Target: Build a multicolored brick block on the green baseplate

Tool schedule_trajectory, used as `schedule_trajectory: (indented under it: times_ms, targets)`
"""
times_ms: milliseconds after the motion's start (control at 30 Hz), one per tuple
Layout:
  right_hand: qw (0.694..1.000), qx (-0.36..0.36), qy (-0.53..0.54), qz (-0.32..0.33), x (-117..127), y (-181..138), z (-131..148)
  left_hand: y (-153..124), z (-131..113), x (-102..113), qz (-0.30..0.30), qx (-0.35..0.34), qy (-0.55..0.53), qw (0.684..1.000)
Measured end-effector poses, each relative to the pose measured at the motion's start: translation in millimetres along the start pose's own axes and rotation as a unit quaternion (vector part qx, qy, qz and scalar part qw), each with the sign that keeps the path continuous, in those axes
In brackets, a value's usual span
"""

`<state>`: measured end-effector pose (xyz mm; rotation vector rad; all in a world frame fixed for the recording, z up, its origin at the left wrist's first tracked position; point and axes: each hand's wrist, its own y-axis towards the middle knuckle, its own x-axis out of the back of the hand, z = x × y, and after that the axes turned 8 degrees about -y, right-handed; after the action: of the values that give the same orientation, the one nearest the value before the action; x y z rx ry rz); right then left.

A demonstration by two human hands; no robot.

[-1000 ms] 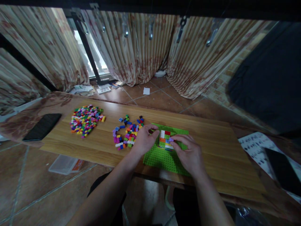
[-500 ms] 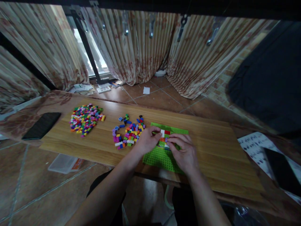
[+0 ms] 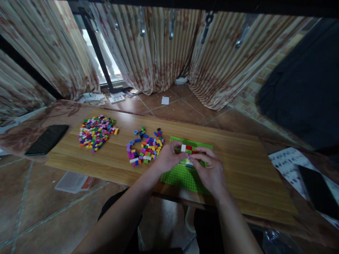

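Note:
On the green studded baseplate (image 3: 182, 178) lie rows of toy bricks, among them a white brick (image 3: 183, 148) and a red brick (image 3: 189, 148). My right hand (image 3: 210, 169) pinches a small purple brick (image 3: 188, 156) between thumb and fingertips, just above the plate's middle. From the left, my left hand (image 3: 169, 156) is closed, its thumb tip meeting the right fingertips by that brick. Whatever else sits between the left fingers is hidden. Below the fingertips, part of a white brick (image 3: 188, 162) shows.
Left of the baseplate lies a loose group of bricks (image 3: 148, 148); farther left is a larger brick pile (image 3: 96, 132). A black tablet-like object (image 3: 47, 140) rests at the table's left end. A dark phone-like object (image 3: 316, 190) lies on printed paper (image 3: 286, 162) at right.
The two hands have come closer together, the left thumb moving right to the right fingertips. The red row shows more; the orange brick seen between the hands is now covered. The view has shifted slightly.

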<state>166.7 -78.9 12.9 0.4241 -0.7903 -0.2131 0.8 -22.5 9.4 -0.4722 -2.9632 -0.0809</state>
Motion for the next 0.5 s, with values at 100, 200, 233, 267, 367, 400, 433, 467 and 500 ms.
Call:
schedule_trajectory:
  times_ms: [100, 200, 233, 267, 367, 400, 433, 467, 500]
  targets:
    - [1.0, -0.019, 0.017, 0.0, -1.1, 0.2, 0.2, 0.3, -3.0, -0.5, 0.003, 0.013, -0.009, 1.0]
    - [0.999, -0.037, 0.026, -0.002, -2.6, 0.6, 0.9, 0.4, -6.2, -0.5, -0.004, 0.022, 0.004, 1.0]
    - [0.999, -0.043, 0.028, -0.003, -3.1, 0.7, 1.0, 0.5, -7.0, -0.7, -0.004, 0.022, 0.009, 1.0]
    - [0.998, -0.047, 0.03, -0.004, -3.6, 0.9, 1.1, 0.6, -7.5, -0.9, -0.006, 0.021, 0.011, 1.0]
    - [0.998, -0.057, 0.033, -0.005, -4.3, 1.4, 1.0, 0.8, -8.4, -1.9, -0.014, 0.019, 0.008, 1.0]
    - [0.998, -0.06, 0.033, -0.004, -4.3, 1.6, 1.0, 0.8, -8.6, -2.3, -0.014, 0.022, 0.007, 1.0]
    - [0.997, -0.063, 0.032, -0.005, -4.1, 1.7, 1.0, 0.7, -8.8, -2.6, -0.014, 0.023, 0.008, 1.0]
    - [0.997, -0.065, 0.031, -0.005, -3.9, 1.9, 1.1, 0.7, -9.0, -2.8, -0.013, 0.022, 0.011, 1.0]
    - [0.997, -0.066, 0.029, -0.004, -3.6, 2.1, 1.3, 0.7, -9.2, -3.0, -0.013, 0.019, 0.014, 1.0]
